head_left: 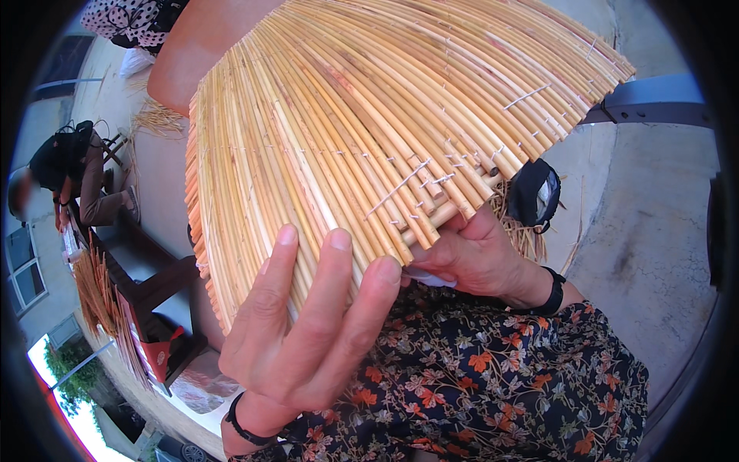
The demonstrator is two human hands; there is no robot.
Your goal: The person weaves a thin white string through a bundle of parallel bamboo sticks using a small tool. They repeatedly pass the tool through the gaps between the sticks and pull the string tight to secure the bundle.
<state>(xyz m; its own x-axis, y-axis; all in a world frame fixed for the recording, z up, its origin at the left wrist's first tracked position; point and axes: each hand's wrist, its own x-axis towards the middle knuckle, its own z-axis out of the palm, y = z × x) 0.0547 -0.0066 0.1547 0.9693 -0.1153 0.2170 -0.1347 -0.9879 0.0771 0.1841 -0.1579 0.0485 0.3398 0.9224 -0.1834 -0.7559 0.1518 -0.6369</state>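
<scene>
A large mat of yellow-brown reed stems (339,115), stitched side by side with light thread, fills the upper middle and fans out toward the far side. My left hand (308,323) grips its near edge, fingers laid over the top along the stems; the thumb is hidden. At the near right corner, my right hand (477,254) is closed on the edge from below, its fingertips partly covered. A short cross stem (439,219) shows between the uneven stem ends there. Something whitish (431,278) peeks out beneath the right hand.
A blue-grey beam (654,102) extends from the mat's right side. Below it hangs a dark round object (535,196) beside loose straw (531,242). To the left, a person (65,165) bends over a dark bench (154,289) holding a bundle of stems (96,285).
</scene>
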